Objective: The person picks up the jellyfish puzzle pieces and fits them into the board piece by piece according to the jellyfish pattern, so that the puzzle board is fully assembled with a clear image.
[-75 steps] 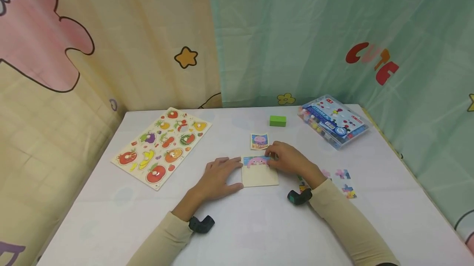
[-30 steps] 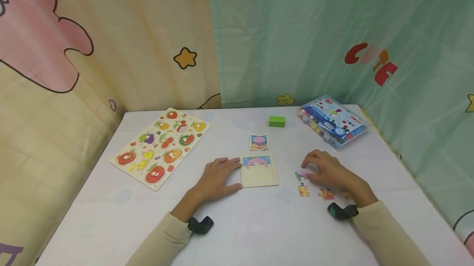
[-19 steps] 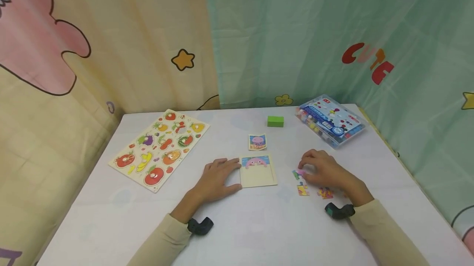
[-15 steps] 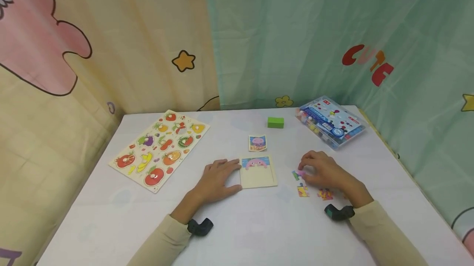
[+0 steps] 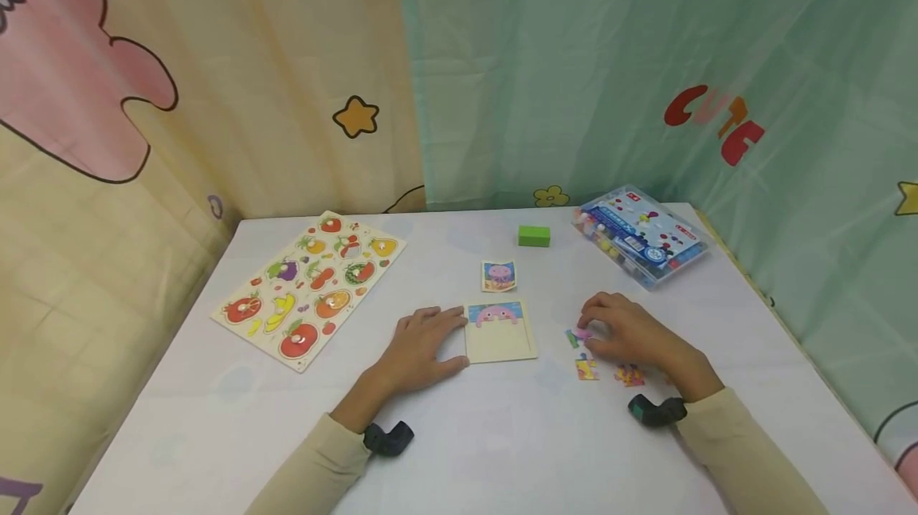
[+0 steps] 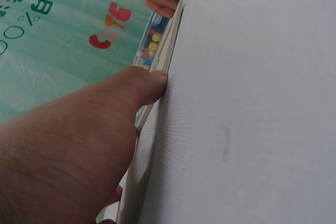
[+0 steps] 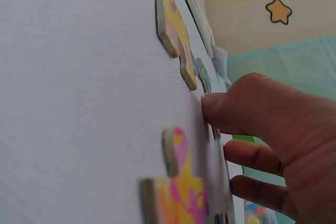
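Observation:
My left hand [image 5: 419,349] lies at the left edge of a small square wooden puzzle tray [image 5: 502,346], its fingertips and thumb touching that edge. A top row of pieces with a pink octopus face fills the tray's upper part; bare wood shows below. To the right, my right hand [image 5: 622,328] pinches a green and pink jigsaw piece [image 5: 574,338] at the table, partly hidden by the fingers. Nearer me lie a yellow jigsaw piece [image 5: 586,371] and a pink-and-yellow jigsaw piece [image 5: 629,375]. In the right wrist view the thumb [image 7: 220,111] presses at the pinched piece.
A small octopus picture card [image 5: 498,276] lies just behind the tray. Further back are a green block [image 5: 534,237] and a clear plastic case [image 5: 641,236] with coloured parts. A fruit puzzle board [image 5: 311,292] lies at the left. Curtains [image 5: 545,84] stand behind the table.
My right hand has left the tray's upper right corner and moved right to the loose pieces, where it has taken hold of one and shifted slightly. The left hand has stayed put.

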A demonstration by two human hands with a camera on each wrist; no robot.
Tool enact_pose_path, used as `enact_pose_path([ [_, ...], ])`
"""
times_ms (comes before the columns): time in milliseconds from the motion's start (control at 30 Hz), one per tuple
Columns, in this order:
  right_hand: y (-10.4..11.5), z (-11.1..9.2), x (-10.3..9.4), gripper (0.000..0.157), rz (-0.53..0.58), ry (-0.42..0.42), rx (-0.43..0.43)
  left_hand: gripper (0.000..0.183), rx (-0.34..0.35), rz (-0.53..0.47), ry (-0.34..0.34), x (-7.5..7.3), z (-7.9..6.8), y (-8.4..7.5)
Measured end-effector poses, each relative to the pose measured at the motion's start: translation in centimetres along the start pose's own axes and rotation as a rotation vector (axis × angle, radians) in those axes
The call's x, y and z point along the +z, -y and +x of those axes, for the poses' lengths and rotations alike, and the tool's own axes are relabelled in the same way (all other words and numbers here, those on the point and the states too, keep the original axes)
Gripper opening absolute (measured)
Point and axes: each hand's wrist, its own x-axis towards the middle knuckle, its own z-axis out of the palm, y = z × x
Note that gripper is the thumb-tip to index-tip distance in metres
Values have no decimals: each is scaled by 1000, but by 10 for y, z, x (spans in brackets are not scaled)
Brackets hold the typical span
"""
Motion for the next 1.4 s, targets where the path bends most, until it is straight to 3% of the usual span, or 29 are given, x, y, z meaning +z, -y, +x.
enact_pose_path([
  [333,1,8,0,18,27,-19,-21,65,3,6,0,3,0,-1],
  [500,9,25,-2,18,20,-32,-62,66,-5,9,15,1,0,-5],
  [700,36,55,-2,18,30,-32,-107,66,-3,25,9,0,3,-5],
  [1033,88,102,29,21,-42,75,-141,66,-1,38,-2,0,4,-1],
  [1200,100,106,39,21,-79,110,-108,66,7,42,-6,2,4,0],
  [1400,99,105,46,23,-60,84,-110,66,9,33,-13,3,2,0],
])
